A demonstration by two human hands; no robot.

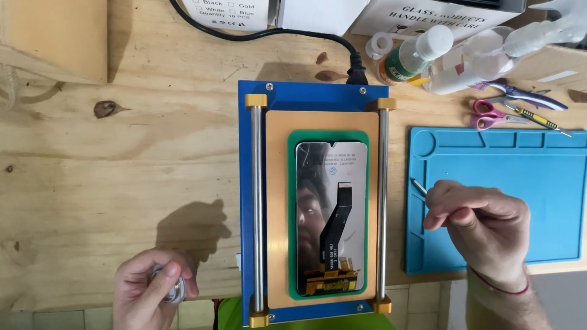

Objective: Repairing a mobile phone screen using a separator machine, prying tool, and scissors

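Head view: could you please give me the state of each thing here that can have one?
Phone screen: face down in the green mould, ribbon cable up.
Left hand: closed on a small roll.
Right hand: pinching a thin metal tool.
Glue bottle: capped, lying down.
Pink scissors: shut.

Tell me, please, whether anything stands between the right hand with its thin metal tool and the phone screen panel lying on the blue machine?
Yes: the right steel rod of the blue machine runs lengthwise between the right hand with its thin metal tool and the phone screen panel. Nothing else lies between them.

Red string bracelet, bare forearms
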